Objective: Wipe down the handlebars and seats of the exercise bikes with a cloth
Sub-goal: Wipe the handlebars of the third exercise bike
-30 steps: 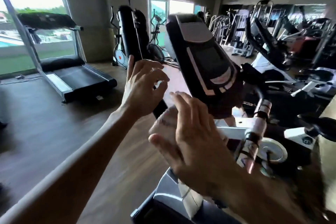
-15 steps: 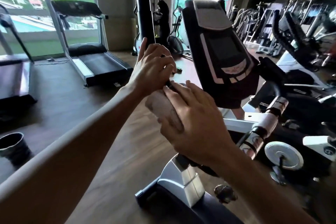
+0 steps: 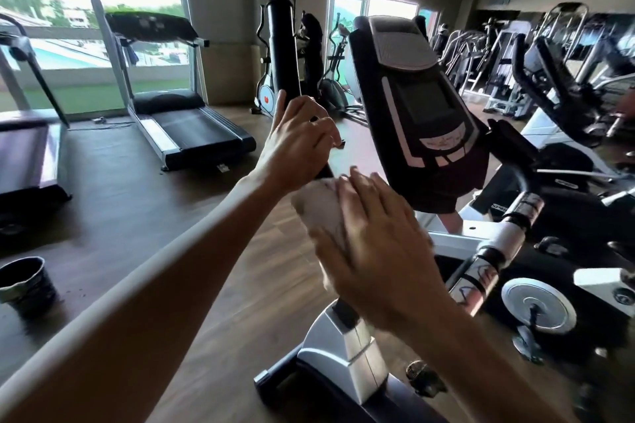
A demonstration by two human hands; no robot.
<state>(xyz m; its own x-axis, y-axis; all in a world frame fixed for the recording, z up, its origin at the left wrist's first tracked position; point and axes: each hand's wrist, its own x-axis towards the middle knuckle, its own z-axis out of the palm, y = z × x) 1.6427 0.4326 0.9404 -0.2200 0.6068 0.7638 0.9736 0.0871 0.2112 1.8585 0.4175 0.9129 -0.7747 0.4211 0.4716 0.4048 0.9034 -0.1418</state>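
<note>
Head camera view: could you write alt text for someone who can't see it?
A person's left hand grips a black upright bike handlebar while the right hand presses a white crumpled cloth against it lower down, in a gym with treadmills.

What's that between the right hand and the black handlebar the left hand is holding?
In the head view, a pale cloth lies under the right hand, wrapped on the handlebar just below the left hand.

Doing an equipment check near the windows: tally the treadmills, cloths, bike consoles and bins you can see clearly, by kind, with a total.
Treadmills: 2
Cloths: 1, held by the right hand
Consoles: 1
Bins: 1
Total: 5
The machines at the far right are too blurred to count.
</note>
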